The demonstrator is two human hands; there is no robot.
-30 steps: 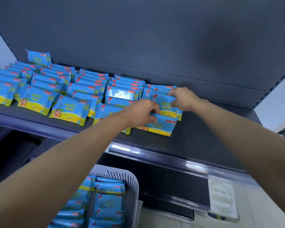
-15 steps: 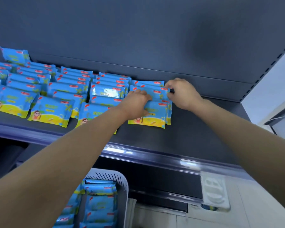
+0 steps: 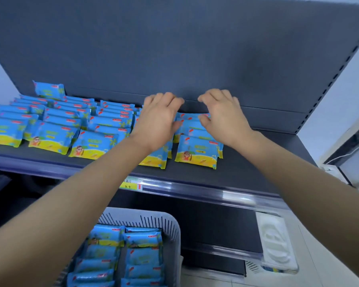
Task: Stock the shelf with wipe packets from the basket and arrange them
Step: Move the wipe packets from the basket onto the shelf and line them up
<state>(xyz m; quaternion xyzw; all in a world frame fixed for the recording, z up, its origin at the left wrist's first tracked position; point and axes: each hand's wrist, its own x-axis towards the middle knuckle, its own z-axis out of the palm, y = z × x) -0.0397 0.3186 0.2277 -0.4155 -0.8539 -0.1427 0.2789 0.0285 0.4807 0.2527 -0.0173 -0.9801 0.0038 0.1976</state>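
From the head camera, a dark shelf [image 3: 247, 172] runs across the middle, with a dark back wall [image 3: 174, 48] behind it. Lots of blue and yellow wipe packets [image 3: 56, 139] lie on the shelf in rows that go from the front edge to the back wall. In each row the packets lie partly on top of each other. The rows fill the left and middle of the shelf, and the right part is bare. One lone packet [image 3: 49, 91] stands up against the back wall on the far left. The last row [image 3: 197, 152] on the right has a packet with a little cartoon figure at the front. Both arms reach out over the shelf. The left hand [image 3: 158, 123] is over the back of the row next to the last one, with its fingers spread and bent down a bit, and it holds nothing. The right hand [image 3: 224, 119] is over the back of the last row, with loose, bent fingers, and it grips nothing too. Its thumb is close to a packet, but it is too blurry to tell if they touch. A yellow price tag [image 3: 131, 184] sits on the front strip of the shelf. Down below, a grey basket [image 3: 172, 230] holds more packets [image 3: 143, 255] packed in two lines. A white plastic piece [image 3: 276, 245] sits at the lower right, by the floor.
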